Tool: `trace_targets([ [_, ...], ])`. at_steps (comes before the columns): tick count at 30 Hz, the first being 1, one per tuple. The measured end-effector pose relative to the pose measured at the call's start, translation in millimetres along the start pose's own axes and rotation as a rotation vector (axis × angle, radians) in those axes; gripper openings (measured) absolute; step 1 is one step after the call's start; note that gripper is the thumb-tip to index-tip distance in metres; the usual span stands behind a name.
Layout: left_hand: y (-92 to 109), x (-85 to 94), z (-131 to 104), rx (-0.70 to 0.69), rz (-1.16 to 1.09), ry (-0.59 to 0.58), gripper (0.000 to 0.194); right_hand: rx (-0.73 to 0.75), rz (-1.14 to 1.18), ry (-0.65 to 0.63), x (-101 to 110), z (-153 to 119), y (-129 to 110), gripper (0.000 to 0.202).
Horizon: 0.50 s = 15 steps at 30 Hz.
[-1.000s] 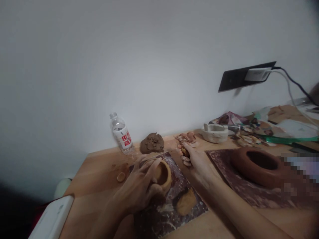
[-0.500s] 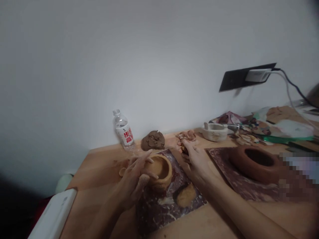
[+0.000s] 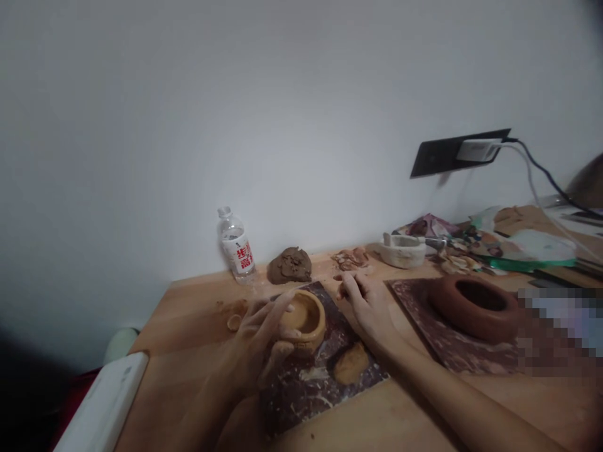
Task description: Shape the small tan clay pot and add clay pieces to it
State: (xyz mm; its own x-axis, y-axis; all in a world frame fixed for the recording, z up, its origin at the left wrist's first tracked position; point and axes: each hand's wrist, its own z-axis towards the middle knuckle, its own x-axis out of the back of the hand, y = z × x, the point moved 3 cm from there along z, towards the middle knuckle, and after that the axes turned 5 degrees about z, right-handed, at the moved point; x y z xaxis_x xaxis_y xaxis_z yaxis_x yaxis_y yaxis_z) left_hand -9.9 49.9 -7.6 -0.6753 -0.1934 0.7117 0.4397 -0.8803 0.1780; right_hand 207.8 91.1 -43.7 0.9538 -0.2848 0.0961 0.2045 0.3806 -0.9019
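A round yellow-ochre clay bowl (image 3: 313, 336) sits on a dark, white-streaked square board (image 3: 301, 402) on the pale wooden desk (image 3: 183, 326). At the bowl's left side the person's left hand (image 3: 259, 336) has its fingers loosely spread and bent, fingertips at the rim, without a firm grip. Right of the bowl, the right hand (image 3: 365, 304) is curled; whether it holds anything cannot be told. A flat ochre clay piece (image 3: 351, 364) lies nearer the person, right of the bowl; a brown clay lump (image 3: 289, 265) sits behind it.
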Motion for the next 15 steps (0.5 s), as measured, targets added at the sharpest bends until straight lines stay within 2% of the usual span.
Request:
trace_targets([
  [3, 1.4, 1.7, 0.6, -0.016, 0.007, 0.032, 0.056, 0.044, -0.022, -0.025, -2.7, -2.0, 4.0, 0.037],
  [8, -3.7, 1.9, -4.6, 0.097, -0.031, 0.060, 0.056, 0.098, -0.061, -0.027, -3.3, -5.7, -1.3, 0.037],
  [11, -1.6, -0.4, -2.5, 0.042, -0.018, 0.020, 0.057, 0.105, -0.047, -0.011, -1.4, -6.7, -3.5, 0.034],
  [15, 0.2, -1.5, -1.3, -0.009, -0.016, 0.045, 0.055, 0.089, -0.049, 0.011, 0.6, -6.2, -2.5, 0.033],
])
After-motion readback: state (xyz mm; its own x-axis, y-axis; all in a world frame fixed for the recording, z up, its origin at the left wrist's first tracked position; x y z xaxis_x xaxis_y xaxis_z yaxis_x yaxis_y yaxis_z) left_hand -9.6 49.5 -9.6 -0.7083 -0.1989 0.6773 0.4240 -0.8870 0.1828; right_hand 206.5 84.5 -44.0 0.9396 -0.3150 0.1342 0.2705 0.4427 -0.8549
